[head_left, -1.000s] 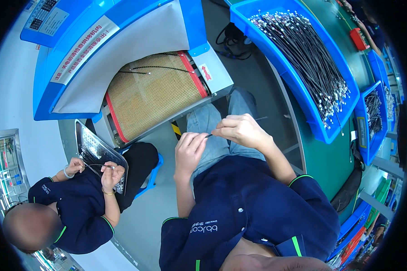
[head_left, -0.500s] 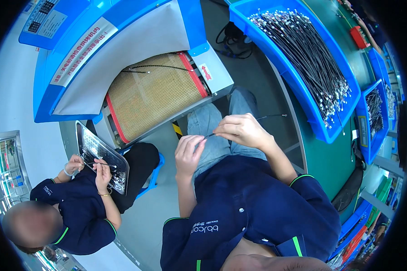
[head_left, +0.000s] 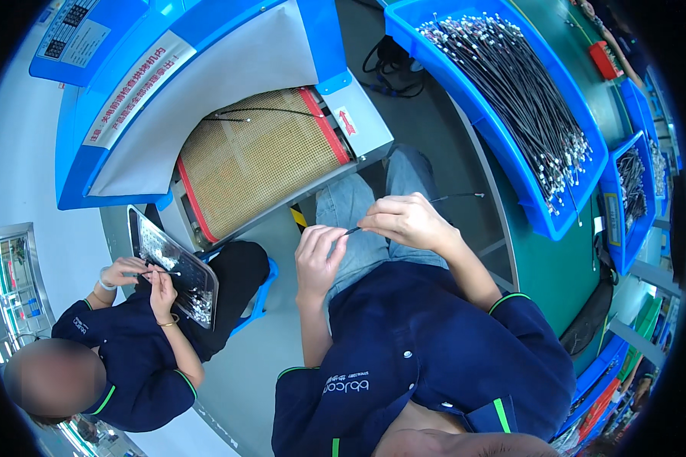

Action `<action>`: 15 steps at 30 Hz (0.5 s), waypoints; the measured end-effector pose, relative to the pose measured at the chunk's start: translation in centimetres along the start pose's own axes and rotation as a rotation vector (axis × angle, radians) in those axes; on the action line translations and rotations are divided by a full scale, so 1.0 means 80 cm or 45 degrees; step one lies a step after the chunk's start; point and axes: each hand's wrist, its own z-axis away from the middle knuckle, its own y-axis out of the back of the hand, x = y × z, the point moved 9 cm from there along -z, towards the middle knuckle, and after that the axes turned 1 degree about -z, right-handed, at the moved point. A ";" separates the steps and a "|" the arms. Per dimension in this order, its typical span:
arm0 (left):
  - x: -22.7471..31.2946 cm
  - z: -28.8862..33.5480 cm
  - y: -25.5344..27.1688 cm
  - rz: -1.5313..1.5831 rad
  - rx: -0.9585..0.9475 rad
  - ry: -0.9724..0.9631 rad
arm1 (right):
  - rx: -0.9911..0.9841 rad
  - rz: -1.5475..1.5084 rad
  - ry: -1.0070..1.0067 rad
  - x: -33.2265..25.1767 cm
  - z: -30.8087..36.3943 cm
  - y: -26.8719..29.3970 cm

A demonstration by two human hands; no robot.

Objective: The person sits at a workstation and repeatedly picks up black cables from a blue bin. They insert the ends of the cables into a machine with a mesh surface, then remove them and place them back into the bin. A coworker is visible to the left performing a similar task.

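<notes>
Cable: thin black cable with a small metal end point(head_left: 451, 197), above the lap, just off the green table's point(head_left: 545, 266) near edge.
Right hand point(head_left: 405, 221): pinched shut on cable.
Left hand point(head_left: 318, 251): fingertips closed on cable's near tip.
Risk: slipping loose, dropping to floor.
Around: long blue plastic bin of cables point(head_left: 511, 91); mesh conveyor belt point(head_left: 255, 156); co-worker's perforated tray point(head_left: 171, 266).
</notes>
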 end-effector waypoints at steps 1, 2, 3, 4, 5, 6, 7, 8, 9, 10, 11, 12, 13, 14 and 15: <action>0.001 -0.001 0.000 -0.006 0.001 -0.003 | 0.004 -0.007 -0.001 0.000 0.000 0.000; 0.002 -0.001 0.000 -0.011 0.001 -0.006 | 0.007 -0.015 -0.002 0.001 0.001 0.000; 0.003 -0.001 0.000 -0.011 -0.003 -0.006 | 0.010 -0.022 -0.004 0.001 0.001 0.000; 0.004 -0.002 0.000 -0.009 -0.006 -0.005 | 0.010 -0.018 -0.011 0.002 0.002 0.000; 0.004 -0.002 -0.001 -0.008 -0.010 -0.005 | 0.010 -0.014 -0.019 0.003 0.002 -0.001; 0.004 -0.002 0.000 0.016 0.000 0.005 | 0.009 -0.010 -0.026 0.004 0.003 -0.001; 0.005 -0.001 0.002 0.038 0.010 0.018 | 0.004 -0.018 -0.034 0.004 0.003 -0.001; 0.004 0.000 0.003 0.061 0.020 0.030 | -0.001 -0.026 -0.042 0.003 0.002 0.000; 0.007 0.001 0.004 0.042 0.036 -0.010 | -0.007 -0.034 -0.050 0.004 0.002 -0.001; 0.009 0.002 0.004 0.023 0.053 -0.052 | -0.007 -0.049 -0.059 0.004 0.002 -0.001; 0.012 0.002 0.005 0.005 0.070 -0.094 | -0.008 -0.064 -0.068 0.005 0.003 -0.002; 0.014 0.002 0.007 0.002 0.075 -0.115 | -0.008 -0.079 -0.077 0.005 0.003 -0.002; 0.016 0.003 0.008 -0.002 0.080 -0.136 | -0.004 -0.095 -0.075 0.005 0.003 -0.002; 0.018 0.003 0.010 -0.005 0.085 -0.157 | 0.000 -0.111 -0.073 0.005 0.003 -0.002; 0.019 0.002 0.011 -0.012 0.085 -0.169 | 0.004 -0.127 -0.071 0.004 0.003 -0.002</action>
